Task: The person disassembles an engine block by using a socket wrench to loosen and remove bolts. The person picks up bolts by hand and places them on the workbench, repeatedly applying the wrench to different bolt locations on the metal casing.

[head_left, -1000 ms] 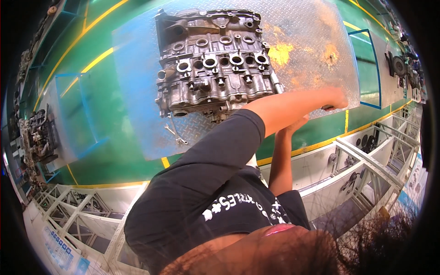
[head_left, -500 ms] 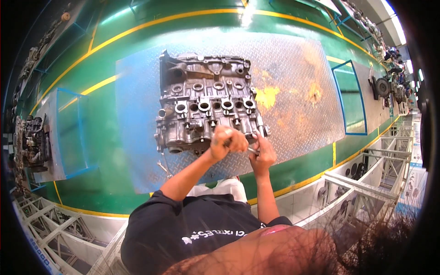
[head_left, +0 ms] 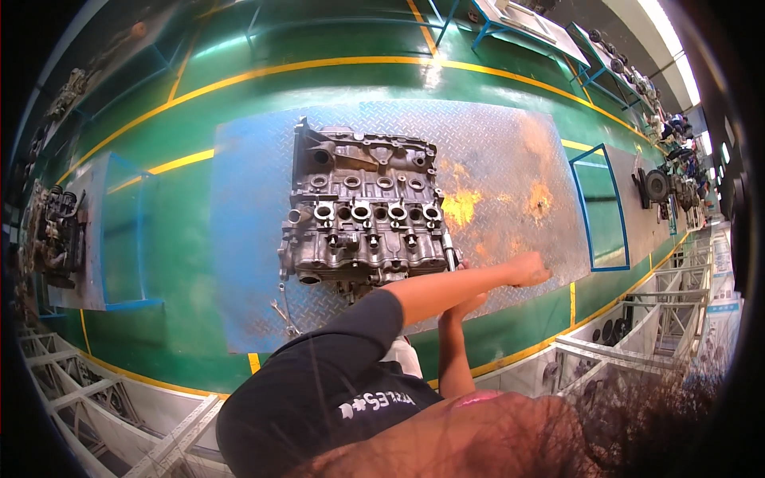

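Observation:
A bare metal engine block (head_left: pixel 370 211) with a row of round openings lies in front of me. My left forearm crosses over to the right along its near edge. At the end of it my left hand (head_left: pixel 530 269) is closed in a fist right of the engine; what it grips is hidden. Beneath that forearm is my right hand (head_left: pixel 466 304), partly covered, with its fingers curled by the engine's near right corner. There a silver rod-shaped tool (head_left: pixel 449 248) runs along the engine's side, its lower end at my right fingertips.
The engine rests on a worn diamond-plate metal platform (head_left: pixel 510 135), blue at left and stained yellow. Wrenches (head_left: pixel 285 312) lie at its near left. Another engine (head_left: pixel 57 231) stands far left; a blue frame (head_left: pixel 599 209) is at right. White metal racks (head_left: pixel 629 358) line the near side.
My left hand has swung from the engine's near side across to the right, its forearm now over my right hand. My right hand stays by the near right corner. The view has shifted slightly.

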`<act>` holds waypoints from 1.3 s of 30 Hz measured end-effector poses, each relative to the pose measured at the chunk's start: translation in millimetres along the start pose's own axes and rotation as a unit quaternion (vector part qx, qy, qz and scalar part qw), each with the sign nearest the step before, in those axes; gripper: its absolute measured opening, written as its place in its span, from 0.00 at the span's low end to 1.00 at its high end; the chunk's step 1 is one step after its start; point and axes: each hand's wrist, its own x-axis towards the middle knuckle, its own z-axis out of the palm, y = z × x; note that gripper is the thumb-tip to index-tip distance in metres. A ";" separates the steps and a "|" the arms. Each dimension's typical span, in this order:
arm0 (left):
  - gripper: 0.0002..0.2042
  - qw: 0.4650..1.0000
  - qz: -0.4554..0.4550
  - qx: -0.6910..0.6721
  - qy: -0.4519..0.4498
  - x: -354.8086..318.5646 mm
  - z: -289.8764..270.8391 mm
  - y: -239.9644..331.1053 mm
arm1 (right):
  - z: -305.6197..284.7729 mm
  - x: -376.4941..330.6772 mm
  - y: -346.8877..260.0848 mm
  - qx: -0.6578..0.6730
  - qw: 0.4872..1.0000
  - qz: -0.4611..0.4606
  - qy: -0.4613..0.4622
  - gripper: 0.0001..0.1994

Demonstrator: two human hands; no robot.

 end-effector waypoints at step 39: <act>0.21 0.826 -0.133 0.406 0.367 -302.1 -197.9 -112.2 | 0.3 5.1 8.1 0.082 0.984 0.136 0.087 0.18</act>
